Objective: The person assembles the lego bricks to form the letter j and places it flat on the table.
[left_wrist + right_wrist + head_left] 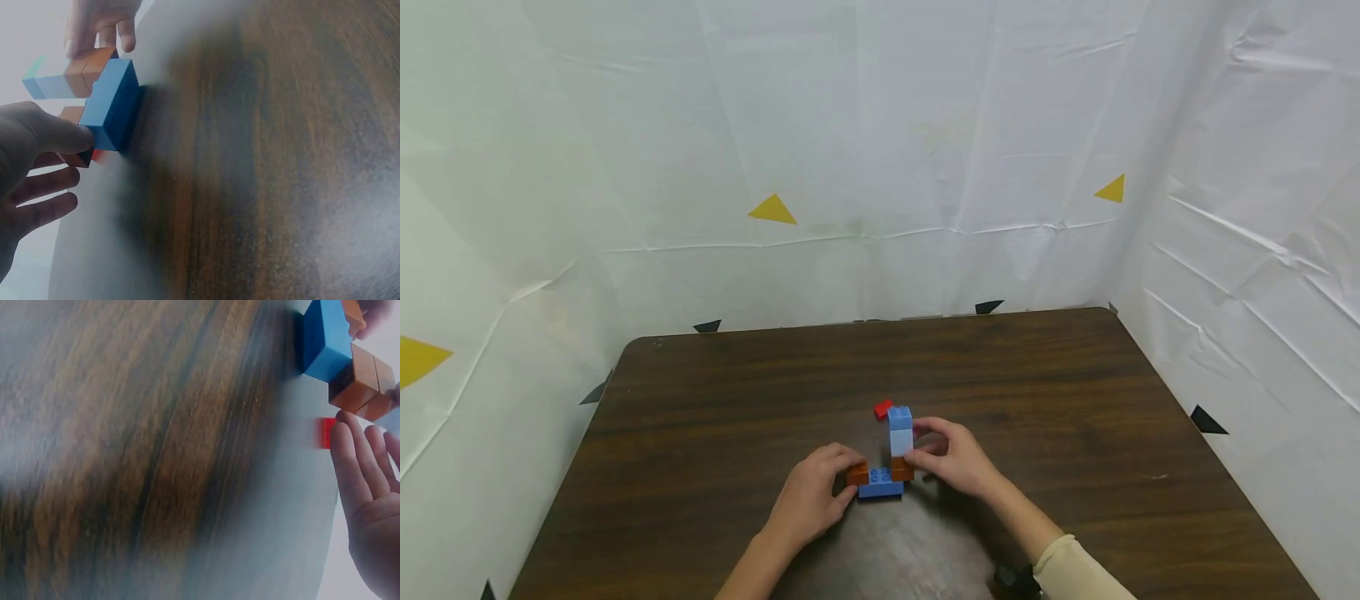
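Observation:
A blue toy brick [880,490] lies low on the table with an orange brick [857,475] on its left end. My left hand [808,496] pinches that left end; in the left wrist view its thumb [72,134] presses the corner where orange meets blue. From the right end rises a tower: stacked orange bricks [902,469], then a light blue brick [901,443], topped by a medium blue brick [900,419]. My right hand [957,457] holds the tower's right side, thumb near the orange bricks and index finger higher up. In the right wrist view, its other fingers [356,465] extend below the tower.
Just behind the tower lies a small red brick [883,409]. The dark wooden table [715,400] ends at white sheeting [865,167] behind and on both sides. Something black [1017,581] shows beside the right sleeve [1075,569].

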A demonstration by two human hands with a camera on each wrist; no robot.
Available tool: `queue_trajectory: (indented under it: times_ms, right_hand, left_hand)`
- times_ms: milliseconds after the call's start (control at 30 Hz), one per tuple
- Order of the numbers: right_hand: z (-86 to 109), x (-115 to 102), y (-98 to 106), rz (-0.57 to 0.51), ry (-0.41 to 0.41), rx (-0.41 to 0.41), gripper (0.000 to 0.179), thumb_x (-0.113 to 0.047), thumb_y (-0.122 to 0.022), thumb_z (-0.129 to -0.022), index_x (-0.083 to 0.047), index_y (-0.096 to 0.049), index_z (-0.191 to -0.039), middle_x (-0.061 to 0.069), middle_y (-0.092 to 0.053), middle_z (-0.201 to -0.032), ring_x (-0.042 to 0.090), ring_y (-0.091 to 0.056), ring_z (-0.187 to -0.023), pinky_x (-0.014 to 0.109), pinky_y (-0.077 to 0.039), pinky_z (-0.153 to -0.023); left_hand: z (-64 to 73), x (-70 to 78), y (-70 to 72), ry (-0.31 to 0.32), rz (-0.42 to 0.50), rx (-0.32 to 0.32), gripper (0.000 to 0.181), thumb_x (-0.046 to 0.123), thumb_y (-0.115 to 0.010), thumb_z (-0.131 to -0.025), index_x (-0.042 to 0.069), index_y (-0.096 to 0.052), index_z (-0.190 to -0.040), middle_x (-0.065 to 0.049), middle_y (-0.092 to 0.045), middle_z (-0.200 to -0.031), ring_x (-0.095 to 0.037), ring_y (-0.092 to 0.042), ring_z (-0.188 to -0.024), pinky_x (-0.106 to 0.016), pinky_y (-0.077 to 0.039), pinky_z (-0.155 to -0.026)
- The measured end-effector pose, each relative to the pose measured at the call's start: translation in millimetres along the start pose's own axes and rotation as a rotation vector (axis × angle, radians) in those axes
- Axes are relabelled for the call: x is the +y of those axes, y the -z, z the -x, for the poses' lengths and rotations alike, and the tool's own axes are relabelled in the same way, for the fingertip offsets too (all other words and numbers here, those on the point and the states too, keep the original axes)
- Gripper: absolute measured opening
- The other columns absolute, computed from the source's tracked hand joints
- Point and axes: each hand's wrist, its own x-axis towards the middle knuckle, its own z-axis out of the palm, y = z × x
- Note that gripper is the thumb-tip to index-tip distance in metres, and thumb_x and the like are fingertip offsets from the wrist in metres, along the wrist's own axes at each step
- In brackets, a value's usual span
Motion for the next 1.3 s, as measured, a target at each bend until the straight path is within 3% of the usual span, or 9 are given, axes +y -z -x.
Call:
queue_trajectory:
  times_ms: [200,500,667,933,1300]
  right_hand:
    - [-3.5,2,-4,-0.058,-0.055,0.014,0.048,-0.016,-0.074,-0.089,0.002,-0.057,-0.131,0.016,-0.062,-0.11,0.025,-0.069,-0.084,0.041,-0.057,-0.066]
    - [-4.6,8,-10,0.052,-0.095,0.03,0.04,-0.023,-0.073,-0.09,-0.001,-0.065,-0.122,0.011,-0.069,-0.106,0.018,-0.065,-0.076,0.032,-0.054,-0.061]
    - [-3.8,10,-11,0.087,-0.102,0.039,0.038,-0.026,-0.074,-0.089,0.0,-0.069,-0.116,0.01,-0.071,-0.1,0.018,-0.063,-0.065,0.031,-0.052,-0.055]
    - [-4.5,14,-15,0.197,-0.084,0.026,0.038,-0.03,-0.071,-0.091,-0.001,-0.07,-0.114,-0.001,-0.067,-0.084,0.012,-0.058,-0.066,0.029,-0.049,-0.056]
    - [-5.7,15,-15,0.191,-0.112,0.0,0.04,-0.032,-0.068,-0.093,0.0,-0.069,-0.116,0.001,-0.066,-0.084,0.013,-0.058,-0.066,0.03,-0.05,-0.056]
  left_hand:
    - [0.3,3.2,4.1,-0.001,-0.031,-0.053,0.036,0.019,-0.083,-0.08,0.015,-0.073,-0.114,0.009,-0.064,-0.11,-0.01,-0.06,-0.101,-0.036,-0.051,-0.085]
    - [2.0,2.4,5.4,0.019,-0.066,-0.141,0.032,0.026,-0.078,-0.085,0.019,-0.073,-0.116,0.011,-0.059,-0.104,-0.007,-0.053,-0.091,-0.031,-0.05,-0.077]
    - [2.7,1.4,4.8,-0.002,-0.114,-0.143,0.031,0.029,-0.077,-0.085,0.02,-0.074,-0.115,0.012,-0.059,-0.1,-0.006,-0.051,-0.086,-0.028,-0.049,-0.07]
    - [4.0,-2.1,2.2,-0.031,-0.118,-0.124,0.027,0.027,-0.076,-0.087,0.02,-0.074,-0.113,0.013,-0.061,-0.1,-0.007,-0.055,-0.089,-0.032,-0.051,-0.072]
    - [4.1,-2.0,-0.5,-0.005,-0.128,-0.142,0.028,0.027,-0.075,-0.087,0.02,-0.074,-0.114,0.012,-0.061,-0.1,-0.007,-0.054,-0.088,-0.032,-0.051,-0.071]
